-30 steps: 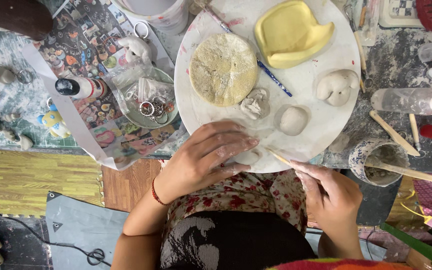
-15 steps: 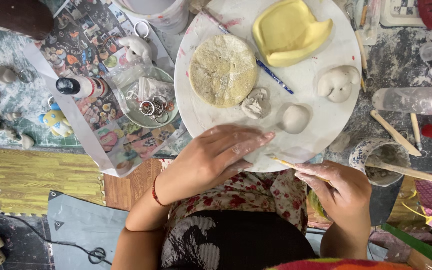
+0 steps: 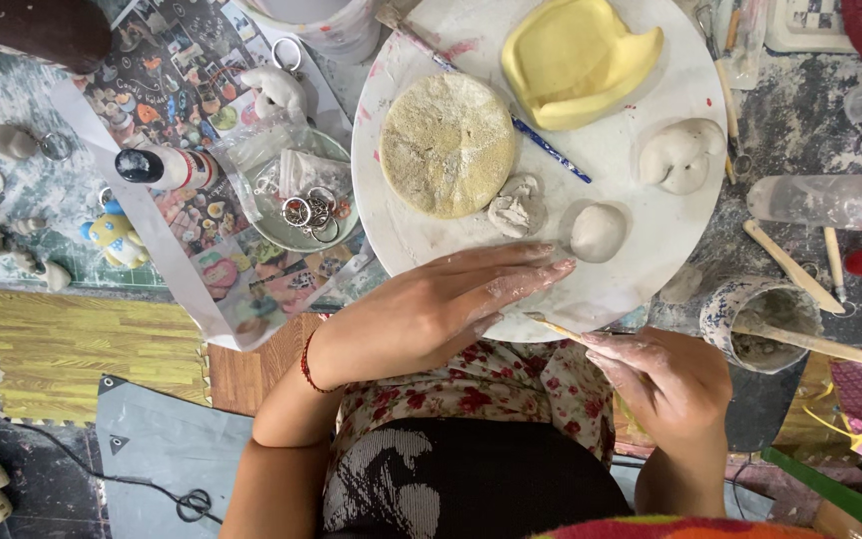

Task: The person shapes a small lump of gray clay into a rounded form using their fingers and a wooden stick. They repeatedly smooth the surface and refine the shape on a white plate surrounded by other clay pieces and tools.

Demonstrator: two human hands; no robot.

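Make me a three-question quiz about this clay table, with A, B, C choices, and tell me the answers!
1. Where is the yellow sponge?
A. on the round white board
B. on the floor
C. in the cup

2. What colour is the band on the left wrist?
A. blue
B. red
C. green

3. What is the right hand doing?
A. holding a thin stick
B. lying open and empty
C. squeezing a bottle

Answers:
1 A, the sponge sits near the top of the round white board.
2 B, a red band circles the wrist behind the left hand.
3 A, its fingers pinch a thin stick at the board's edge.
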